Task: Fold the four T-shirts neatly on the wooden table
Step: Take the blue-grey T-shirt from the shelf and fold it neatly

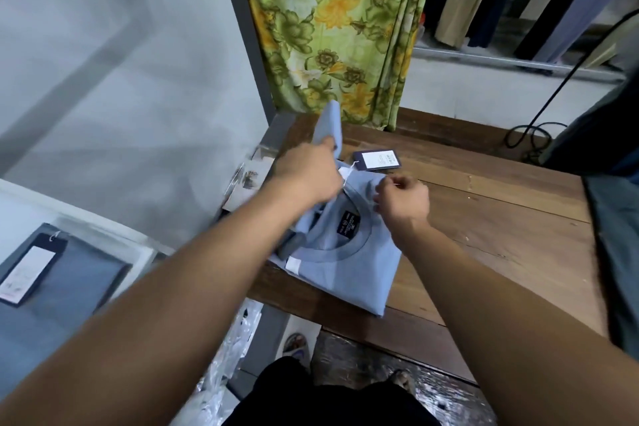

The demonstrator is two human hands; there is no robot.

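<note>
A light blue T-shirt (349, 270) lies partly folded at the left end of the wooden table (501, 225), collar and neck label facing up. My left hand (307, 173) grips a sleeve of it and holds that cloth raised above the table's far left corner. My right hand (403, 197) pinches the shirt's shoulder edge just right of the collar. A navy and white hang tag (378, 160) on a string lies on the wood behind the shirt. A darker blue folded shirt with its own tag (69, 284) lies on a white surface at the far left.
A green and yellow floral curtain (345, 28) hangs behind the table. Trousers hang on a rail (518, 60) at the back right. A black cable (529, 135) coils at the table's far right. Dark cloth (615, 235) drapes over the right edge. Plastic bags (228, 356) lie below left.
</note>
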